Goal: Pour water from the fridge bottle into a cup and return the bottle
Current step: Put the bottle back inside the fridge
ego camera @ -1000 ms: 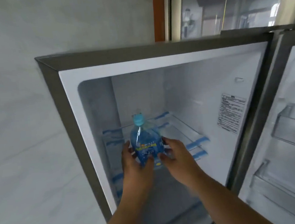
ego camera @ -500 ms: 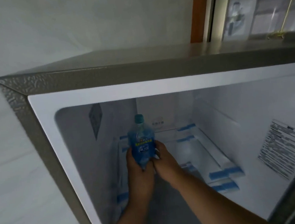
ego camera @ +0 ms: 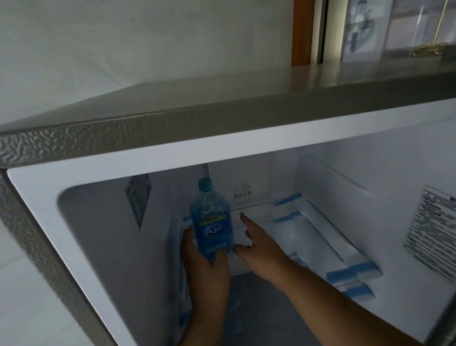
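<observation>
Fingers of the right hand [ego camera: 255, 242] had opened and come off the bottle [ego camera: 212, 228], which stood upright deep on the fridge's [ego camera: 162, 129] upper shelf [ego camera: 256, 222]; the left hand [ego camera: 201, 260] still gripped its base, suggesting the return was nearly complete.

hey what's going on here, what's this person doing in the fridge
A person reaches both hands into an open fridge compartment. The left hand grips the base of an upright blue plastic water bottle with a teal cap. The right hand is open beside the bottle, fingers not wrapped around it.
</observation>
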A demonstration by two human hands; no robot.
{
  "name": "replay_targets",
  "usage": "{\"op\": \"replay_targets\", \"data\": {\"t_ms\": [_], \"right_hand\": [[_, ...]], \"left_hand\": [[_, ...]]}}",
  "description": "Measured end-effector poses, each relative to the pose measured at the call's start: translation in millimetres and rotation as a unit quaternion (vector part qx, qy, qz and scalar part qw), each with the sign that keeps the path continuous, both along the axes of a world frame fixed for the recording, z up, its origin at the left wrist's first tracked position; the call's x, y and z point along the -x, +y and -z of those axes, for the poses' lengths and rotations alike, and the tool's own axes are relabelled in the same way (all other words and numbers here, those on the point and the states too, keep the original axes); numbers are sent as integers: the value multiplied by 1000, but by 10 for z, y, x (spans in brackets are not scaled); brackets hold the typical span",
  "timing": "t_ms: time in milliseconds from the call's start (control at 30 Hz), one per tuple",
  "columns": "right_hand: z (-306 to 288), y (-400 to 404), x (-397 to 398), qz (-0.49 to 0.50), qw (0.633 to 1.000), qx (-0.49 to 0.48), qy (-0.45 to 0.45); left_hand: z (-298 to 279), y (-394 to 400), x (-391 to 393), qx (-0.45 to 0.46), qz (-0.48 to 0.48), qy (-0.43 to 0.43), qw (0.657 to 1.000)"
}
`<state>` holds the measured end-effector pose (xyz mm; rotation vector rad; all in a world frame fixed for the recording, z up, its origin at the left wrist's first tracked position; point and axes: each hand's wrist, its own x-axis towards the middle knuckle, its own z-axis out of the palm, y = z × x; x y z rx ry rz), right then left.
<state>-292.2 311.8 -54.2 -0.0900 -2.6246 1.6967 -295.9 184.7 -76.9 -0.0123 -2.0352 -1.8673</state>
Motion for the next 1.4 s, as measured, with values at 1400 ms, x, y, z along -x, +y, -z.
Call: {"op": "replay_targets", "data": {"t_ms": [1400], "right_hand": [[325, 517, -6834, 577, 774, -241, -100]], "left_hand": [[327, 1779, -5058, 485, 554, 323, 595]]}}
